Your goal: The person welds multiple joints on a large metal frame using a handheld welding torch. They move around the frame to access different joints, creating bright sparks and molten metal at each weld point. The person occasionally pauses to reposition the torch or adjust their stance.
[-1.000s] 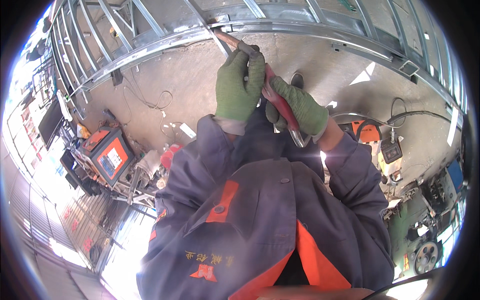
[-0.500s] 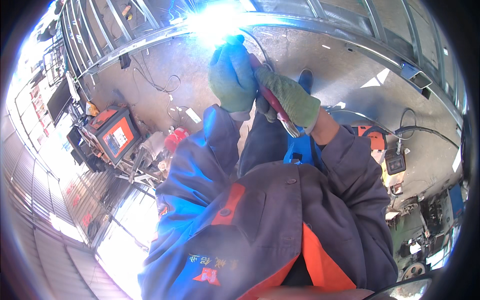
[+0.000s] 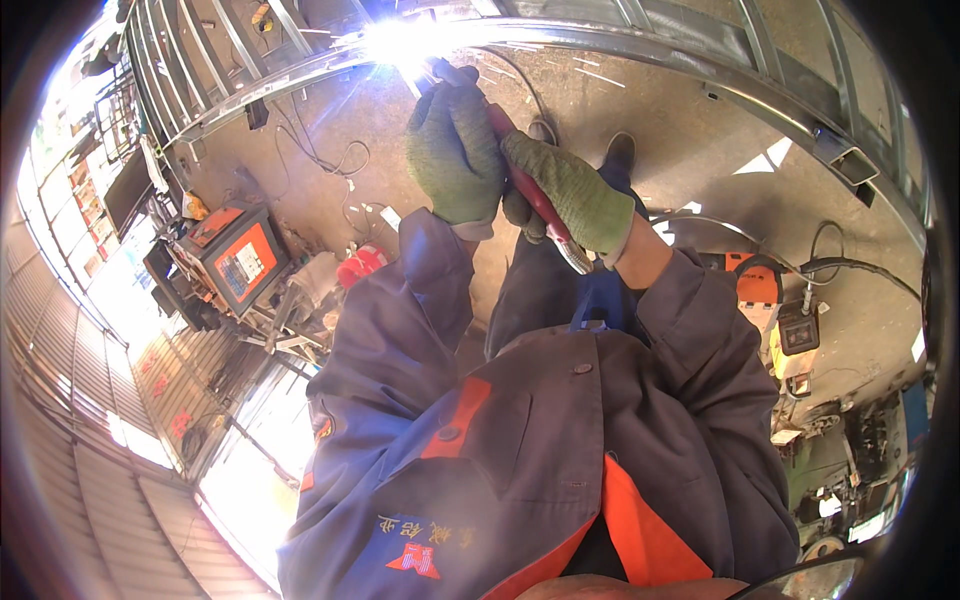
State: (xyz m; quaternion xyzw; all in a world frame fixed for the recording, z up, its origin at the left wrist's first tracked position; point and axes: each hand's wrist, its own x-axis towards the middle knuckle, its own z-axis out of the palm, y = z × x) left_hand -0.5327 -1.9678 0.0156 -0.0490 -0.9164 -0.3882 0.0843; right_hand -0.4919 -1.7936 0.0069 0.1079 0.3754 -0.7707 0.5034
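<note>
org/gry box [image 3: 240, 262], L | red item [image 3: 362, 265] nr box | corrug. wall [image 3: 90, 430], lwr L

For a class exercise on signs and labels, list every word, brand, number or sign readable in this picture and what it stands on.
Jacket: gold characters above a red emblem; wording not copied out here.
Orange-fronted machine at left: panel markings, too small to read.
Ribbed panel at lower left: red marks, too blurred to read.
Orange machine at right: any markings too small to read.

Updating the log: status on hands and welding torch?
Right hand gripping red-handled welding torch; left hand closed at its neck; arc glare whiting out part of metal frame.
</note>
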